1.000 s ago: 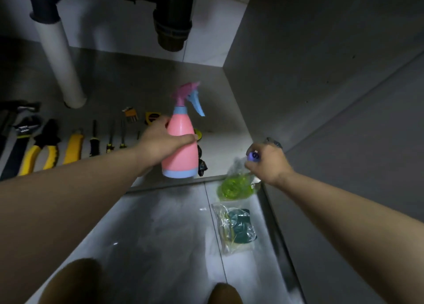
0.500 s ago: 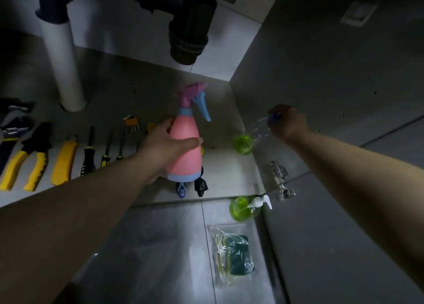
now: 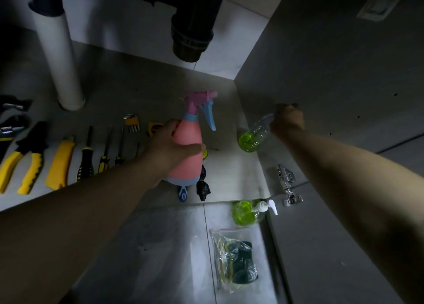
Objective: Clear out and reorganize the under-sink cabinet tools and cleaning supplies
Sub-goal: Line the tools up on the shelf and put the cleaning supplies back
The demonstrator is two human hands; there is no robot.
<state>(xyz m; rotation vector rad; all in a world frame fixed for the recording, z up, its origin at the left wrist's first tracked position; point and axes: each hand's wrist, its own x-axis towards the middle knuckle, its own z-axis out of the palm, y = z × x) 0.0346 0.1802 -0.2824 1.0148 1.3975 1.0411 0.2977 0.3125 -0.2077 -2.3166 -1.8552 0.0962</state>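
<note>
Nearest, on the tiled floor [image 3: 160, 257] outside the cabinet, a clear zip bag holding a dark green scrub pad [image 3: 236, 264] is laid flat; just beyond it a round pump bottle of green liquid with a white pump [image 3: 247, 210] is stood against the cabinet floor edge [image 3: 229, 184]. A metal door hinge [image 3: 286, 184] is seen on the right wall. A blue-handled item [image 3: 183, 194] and a black bundle [image 3: 203, 186] are partly hidden under the sprayer base at the front edge. The pink plastic spray bottle with blue collar and trigger [image 3: 188, 147] is gripped around its body by the left hand [image 3: 167, 150], upright, slightly tilted; contact with the floor cannot be told. The clear bottle with green liquid at the bottom [image 3: 252, 136] is held by its top in the closed right hand [image 3: 286, 121], tilted, against the right wall. Further left, yellow-handled pliers [image 3: 23, 163], a yellow utility knife [image 3: 60, 163], black-and-yellow screwdrivers [image 3: 86, 159] and a hex key set [image 3: 132, 122] are laid in a row. At the back, a white drain pipe [image 3: 64, 62] and a black trap [image 3: 190, 28] are seen.
</note>
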